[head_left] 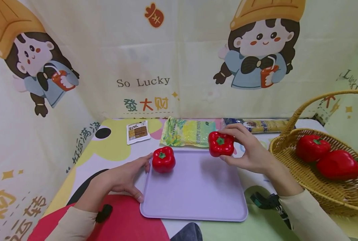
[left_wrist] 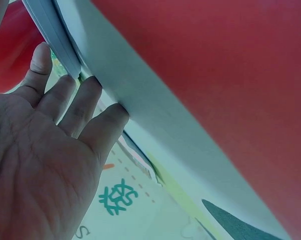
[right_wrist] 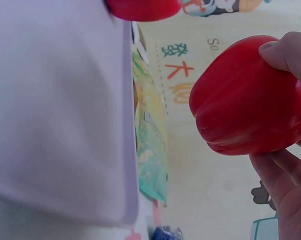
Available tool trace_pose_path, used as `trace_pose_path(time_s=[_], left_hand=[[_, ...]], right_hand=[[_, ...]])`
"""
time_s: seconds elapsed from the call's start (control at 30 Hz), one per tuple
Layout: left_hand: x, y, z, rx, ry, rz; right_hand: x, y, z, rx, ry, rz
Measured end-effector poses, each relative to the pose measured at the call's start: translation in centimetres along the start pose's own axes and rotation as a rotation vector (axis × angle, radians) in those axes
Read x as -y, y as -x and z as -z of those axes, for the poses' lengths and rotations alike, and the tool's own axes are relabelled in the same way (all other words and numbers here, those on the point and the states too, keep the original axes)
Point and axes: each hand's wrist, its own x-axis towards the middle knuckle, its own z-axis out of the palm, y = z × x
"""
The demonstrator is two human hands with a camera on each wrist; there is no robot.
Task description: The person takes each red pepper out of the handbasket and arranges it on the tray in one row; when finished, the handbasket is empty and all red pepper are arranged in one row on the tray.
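Note:
A red toy bell pepper (head_left: 221,144) with a green stem is pinched between the thumb and fingers of my right hand (head_left: 255,154), above the far right part of a lilac tray (head_left: 197,192). In the right wrist view this bell pepper (right_wrist: 245,95) is lifted clear of the tray. Another red bell pepper (head_left: 163,160) sits in the tray's far left corner. Beside the left rim, my left hand (head_left: 123,177) has its thumb and fingers spread, touching the tray's edge. The left wrist view shows those fingers (left_wrist: 83,107) extended, not curled round anything.
At the right stands a wicker basket (head_left: 326,195) with a tall handle, holding two red vegetables (head_left: 312,148). Behind the tray lie a small white packet (head_left: 137,132), a yellow-green bag (head_left: 188,132) and a long pasta-like package (head_left: 266,126). A patterned cloth (head_left: 179,63) hangs behind.

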Motion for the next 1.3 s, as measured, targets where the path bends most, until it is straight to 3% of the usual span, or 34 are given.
trace_pose_path(time_s=[0.6,0.93,1.3], left_hand=[[-0.2,-0.2,0.0,0.011,-0.001,-0.028],[-0.2,-0.1,0.1,0.017,-0.006,-0.020],[-0.1,0.3,0.3,0.009,0.000,-0.017]], right_hand=[[0.1,-1.7,-3.2,0.052,-0.206,0.003],[0.8,-2.4,-5.1,0.108,-0.191,-0.011],[1.1,-2.6,-7.4,0.195,-0.252,-0.055]])
